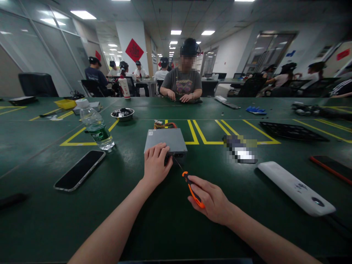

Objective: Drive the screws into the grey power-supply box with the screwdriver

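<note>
A grey metal computer power supply (166,138) lies on the green table in front of me, its bundle of coloured cables (165,125) at the far side. My left hand (157,163) rests over its near left corner, fingers on the top and thumb at the near face, gripping it. In my right hand (210,198) is an orange and black screwdriver (192,189), held by the handle. Its thin shaft points up and left to the near face of the power supply, close to the socket. Whether the tip sits in a screw is too small to tell.
To the left stand a water bottle (97,126) and a phone (79,171); a metal bowl (122,114) is behind them. On the right lie a white oblong device (295,187) and a black perforated panel (293,131). A person (181,79) works across the table (176,234).
</note>
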A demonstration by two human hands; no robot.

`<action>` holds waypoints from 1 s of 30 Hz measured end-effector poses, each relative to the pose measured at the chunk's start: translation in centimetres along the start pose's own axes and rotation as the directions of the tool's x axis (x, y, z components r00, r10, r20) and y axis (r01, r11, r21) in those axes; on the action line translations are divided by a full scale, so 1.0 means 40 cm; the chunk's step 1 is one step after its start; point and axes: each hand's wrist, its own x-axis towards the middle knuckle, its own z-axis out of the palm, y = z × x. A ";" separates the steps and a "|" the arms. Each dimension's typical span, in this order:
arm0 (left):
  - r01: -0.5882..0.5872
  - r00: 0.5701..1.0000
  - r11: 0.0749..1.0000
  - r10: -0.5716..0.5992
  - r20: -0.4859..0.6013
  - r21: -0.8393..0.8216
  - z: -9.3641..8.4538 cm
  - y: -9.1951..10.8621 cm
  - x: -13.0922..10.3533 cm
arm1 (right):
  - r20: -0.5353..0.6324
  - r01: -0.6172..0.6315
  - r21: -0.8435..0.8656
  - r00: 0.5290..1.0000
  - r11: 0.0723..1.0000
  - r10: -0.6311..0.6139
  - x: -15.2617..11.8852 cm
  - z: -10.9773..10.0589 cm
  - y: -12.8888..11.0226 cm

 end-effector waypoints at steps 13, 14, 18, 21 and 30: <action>-0.086 0.996 0.996 0.086 -0.019 0.015 0.006 -0.003 -0.003 | 0.145 0.076 0.046 0.986 0.996 -0.082 0.003 0.010 -0.030; -0.101 0.995 0.995 0.101 -0.016 0.014 0.006 -0.003 -0.003 | 0.180 0.071 0.077 0.980 0.994 -0.084 0.007 0.010 -0.034; -0.128 0.992 0.992 0.128 0.000 -0.005 0.006 -0.005 -0.003 | 0.267 0.073 0.138 0.958 0.988 -0.108 0.016 0.012 -0.045; -0.113 0.994 0.993 0.113 0.003 -0.020 0.006 -0.005 -0.003 | 0.216 0.071 0.130 0.971 0.989 -0.098 0.011 0.015 -0.047; -0.100 0.995 0.995 0.100 -0.007 -0.023 0.009 -0.005 -0.004 | 0.086 0.099 0.056 0.991 0.993 -0.104 0.013 0.014 -0.041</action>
